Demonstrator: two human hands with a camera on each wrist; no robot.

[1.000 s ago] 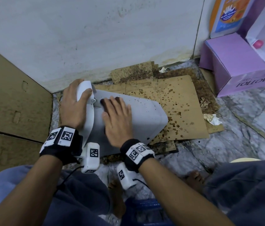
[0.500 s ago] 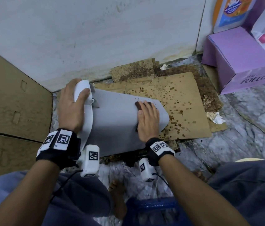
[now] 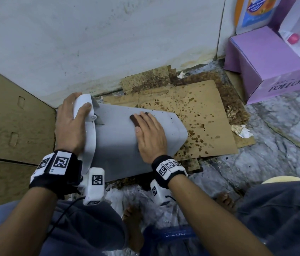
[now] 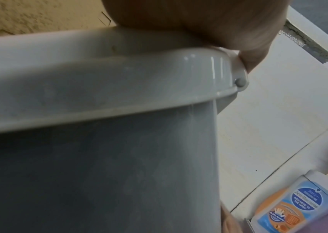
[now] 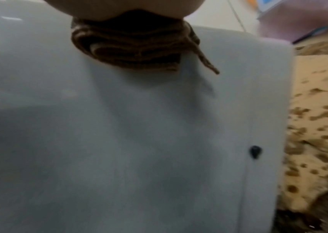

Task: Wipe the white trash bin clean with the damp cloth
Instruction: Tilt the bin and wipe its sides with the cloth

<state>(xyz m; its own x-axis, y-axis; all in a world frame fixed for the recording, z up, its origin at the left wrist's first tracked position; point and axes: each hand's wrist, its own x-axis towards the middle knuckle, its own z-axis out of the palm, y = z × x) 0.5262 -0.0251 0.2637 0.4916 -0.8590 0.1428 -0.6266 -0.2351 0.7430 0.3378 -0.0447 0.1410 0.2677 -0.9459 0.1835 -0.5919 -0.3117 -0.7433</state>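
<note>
Head view shows the white trash bin (image 3: pixel 119 145) lying on its side on the floor, its lid end toward your left and its base pointing right, over a sheet of stained cardboard (image 3: pixel 199 115). Your left hand (image 3: pixel 70 124) wraps the rounded lid end, fingers and thumb curled round the rim. The bin's upward wall is a dull, pale grey-white with a few small dark specks; the left wrist view shows a glossy lid edge (image 4: pixel 199 71) and a small hinge pin. Your right hand (image 3: pixel 150 134) lies flat on that wall, fingers straight, pressing a folded brown cloth (image 3: pixel 135 120) against the plastic. The right wrist view shows the cloth (image 5: pixel 131 50) bunched in ribbed folds under your palm, a loose strand trailing to one side, and one dark spot (image 5: pixel 255 151) near the bin's base edge.

Most of the cloth is hidden beneath your fingers, so you cannot tell how large it is. The bin's underside and inside are out of sight. Both wrist views are blurred. At the far right, a purple box (image 3: pixel 267 63) and an orange-labelled bottle (image 3: pixel 252 12) are cut off by the frame.
</note>
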